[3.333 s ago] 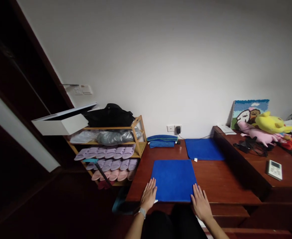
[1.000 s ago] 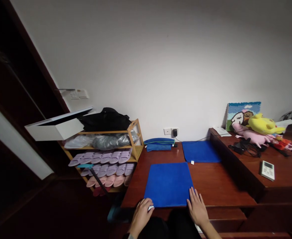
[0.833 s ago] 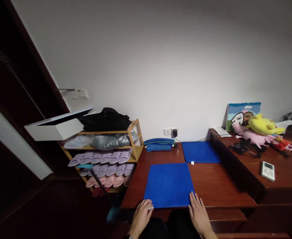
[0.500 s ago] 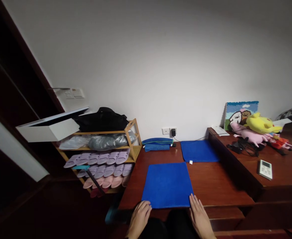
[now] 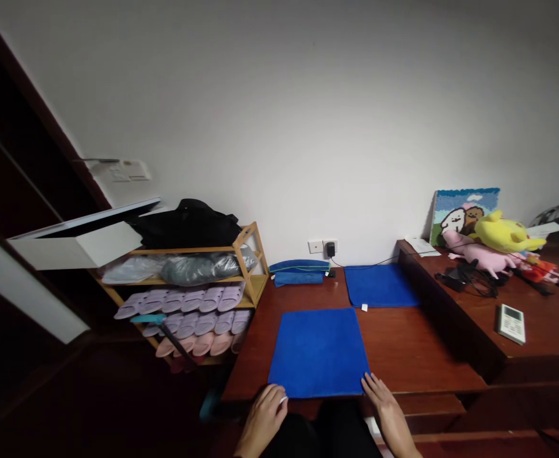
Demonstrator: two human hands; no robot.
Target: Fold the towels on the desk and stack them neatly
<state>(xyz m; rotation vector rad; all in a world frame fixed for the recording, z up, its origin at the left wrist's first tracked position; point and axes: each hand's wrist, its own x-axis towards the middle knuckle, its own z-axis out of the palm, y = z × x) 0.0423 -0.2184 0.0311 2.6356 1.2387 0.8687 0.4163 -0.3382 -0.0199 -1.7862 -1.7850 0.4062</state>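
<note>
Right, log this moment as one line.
left hand: at near-left corner of front blue cloth | right hand: fingers at near-right corner | cloth: flat on table

So a black bag [image 5: 186,226] and a white box [image 5: 107,245] are sitting on top of the rack [image 5: 243,270], with purple and pink slippers [image 5: 193,299] filling the lower shelves. Over on the right, a yellow plushie [image 5: 503,233] is lying on a pink one [image 5: 480,257], and a dog picture [image 5: 488,202] is leaning against the wall [image 5: 279,127] behind them.
</note>
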